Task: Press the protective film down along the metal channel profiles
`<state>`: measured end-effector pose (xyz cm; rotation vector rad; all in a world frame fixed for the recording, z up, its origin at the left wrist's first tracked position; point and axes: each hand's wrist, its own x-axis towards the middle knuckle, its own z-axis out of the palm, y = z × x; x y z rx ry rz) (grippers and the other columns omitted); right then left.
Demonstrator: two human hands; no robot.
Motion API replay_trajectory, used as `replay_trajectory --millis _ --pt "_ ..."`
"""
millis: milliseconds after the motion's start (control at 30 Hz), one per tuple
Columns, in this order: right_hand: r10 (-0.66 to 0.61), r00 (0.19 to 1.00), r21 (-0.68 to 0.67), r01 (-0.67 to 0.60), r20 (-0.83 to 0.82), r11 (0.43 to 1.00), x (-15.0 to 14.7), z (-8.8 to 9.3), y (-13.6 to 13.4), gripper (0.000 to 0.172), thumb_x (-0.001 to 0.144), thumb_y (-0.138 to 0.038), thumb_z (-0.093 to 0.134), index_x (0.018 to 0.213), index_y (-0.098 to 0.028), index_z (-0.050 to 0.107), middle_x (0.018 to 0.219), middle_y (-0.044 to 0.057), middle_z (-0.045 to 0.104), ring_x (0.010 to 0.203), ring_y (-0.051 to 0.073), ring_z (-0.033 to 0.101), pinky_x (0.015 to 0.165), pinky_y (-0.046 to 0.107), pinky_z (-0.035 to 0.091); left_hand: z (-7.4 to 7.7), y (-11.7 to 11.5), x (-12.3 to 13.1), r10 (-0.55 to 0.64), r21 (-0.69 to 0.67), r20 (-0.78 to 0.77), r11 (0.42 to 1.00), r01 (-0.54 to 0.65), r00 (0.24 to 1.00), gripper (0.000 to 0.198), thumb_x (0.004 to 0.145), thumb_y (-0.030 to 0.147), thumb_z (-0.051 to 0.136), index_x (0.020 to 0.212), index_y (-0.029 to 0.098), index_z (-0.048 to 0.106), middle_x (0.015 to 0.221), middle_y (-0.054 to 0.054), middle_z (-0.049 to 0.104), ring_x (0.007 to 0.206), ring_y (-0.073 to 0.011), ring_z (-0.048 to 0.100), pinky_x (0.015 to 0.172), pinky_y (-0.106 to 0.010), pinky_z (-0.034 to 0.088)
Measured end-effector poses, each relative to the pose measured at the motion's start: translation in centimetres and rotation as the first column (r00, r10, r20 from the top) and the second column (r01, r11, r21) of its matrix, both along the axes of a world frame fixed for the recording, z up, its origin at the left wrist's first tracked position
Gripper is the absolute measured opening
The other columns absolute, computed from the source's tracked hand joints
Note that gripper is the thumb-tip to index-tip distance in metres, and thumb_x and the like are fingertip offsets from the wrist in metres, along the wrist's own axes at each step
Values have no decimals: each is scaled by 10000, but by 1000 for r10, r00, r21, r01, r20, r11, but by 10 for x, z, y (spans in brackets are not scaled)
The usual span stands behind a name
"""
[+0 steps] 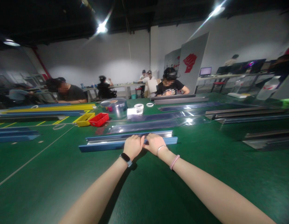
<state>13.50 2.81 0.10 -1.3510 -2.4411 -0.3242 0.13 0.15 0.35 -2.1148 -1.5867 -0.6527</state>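
I've got left hand (pixel 132 146) and right hand (pixel 155 143) over the blue channel (pixel 101 147), lying crosswise on the green table (pixel 149 193), left nearer mid-length; curled fingertips hidden, can't tell if they're gripping.

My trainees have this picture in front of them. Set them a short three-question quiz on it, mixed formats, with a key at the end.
1. True or false: in the picture, the red tray stands just to the right of the yellow tray.

2. Multiple choice: what are the left hand and the right hand both on?
A) a clear bottle
B) a blue rail
C) a white ring

3. Fill in the blank: besides a thin bracelet, the right arm wears a ____ band.

Key: 1. True. 2. B. 3. pink.
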Motion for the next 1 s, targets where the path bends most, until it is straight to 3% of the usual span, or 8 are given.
replay_trajectory --millis 233,567,800,1000 --pt "-22 1000 -14 21 -13 1000 -2 0 -1 476 767 -553 305 774 -149 555 762 97 594 744 205 535 711 312 346 -1 1 2 12 -14 -3 1000 -12 1000 456 862 331 227 628 144 571 643 -75 596 631 -166 542 604 -282 348" --pt "21 1000 -62 -20 23 998 2 7 -1 441 774 -531 315 829 -166 557 807 86 614 768 200 555 704 301 364 1 -1 4 56 -21 16 998 -56 998 476 853 351 235 608 137 583 635 -79 609 611 -155 551 605 -267 359" --pt "-83 996 -26 83 19 996 1 3 0 546 722 -634 298 767 -154 555 754 103 609 722 223 558 674 330 367 1 -2 0 82 -2 22 997 -82 996 495 851 363 233 590 131 583 620 -86 606 610 -165 552 607 -277 354" --pt "-42 998 -77 46 50 996 4 3 5 564 719 -644 291 802 -156 561 791 104 607 745 212 556 672 309 368 0 0 -2 80 -7 31 997 -80 996 498 852 368 230 585 140 582 625 -82 606 621 -171 555 602 -279 354"
